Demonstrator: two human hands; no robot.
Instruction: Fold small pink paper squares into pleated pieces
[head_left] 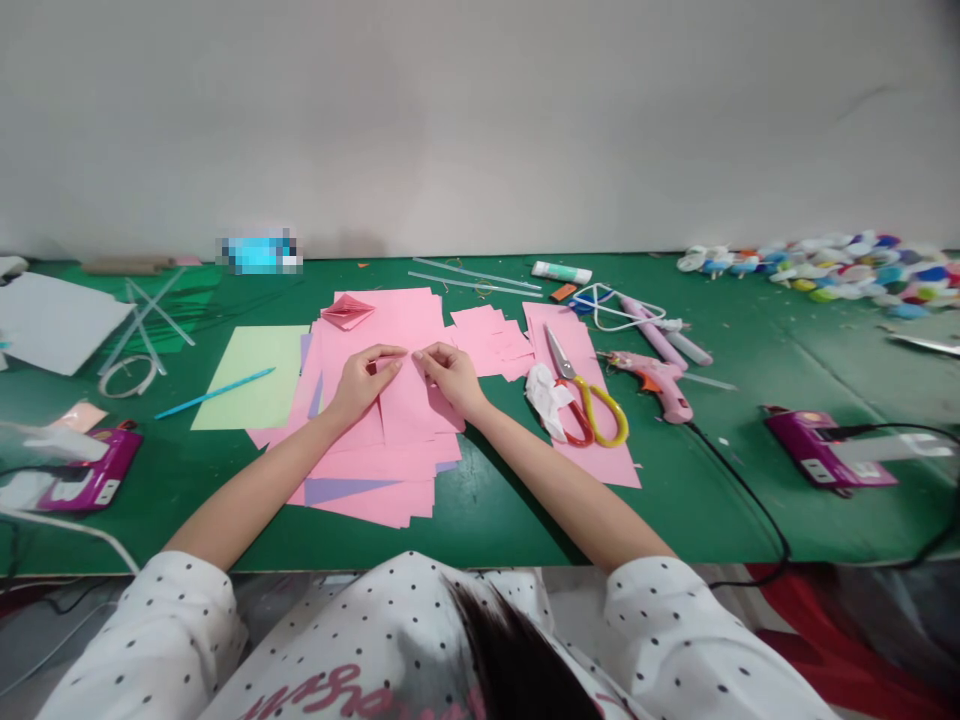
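My left hand [370, 378] and my right hand [450, 376] meet over a pile of paper on the table. Between them is a sheet of pink paper [405, 405], its top edge pinched by the thumb and fingers of each hand. Beneath it lies a loose stack of pink sheets [375, 500], with a few purple edges showing. Just beyond my left hand, a folded pink paper piece [348, 312] rests on the stack. Several small pink paper squares [487, 340] lie to the right of my right hand.
Scissors [577, 385] and a crumpled white tissue [546, 398] lie on pink paper at right. Beyond are a pink glue gun [652, 380], a glue stick [561, 272] and bottle caps [847, 270]. A blue pencil [217, 392] crosses pale green paper [255, 350]. Purple power strips [825, 450] flank the table.
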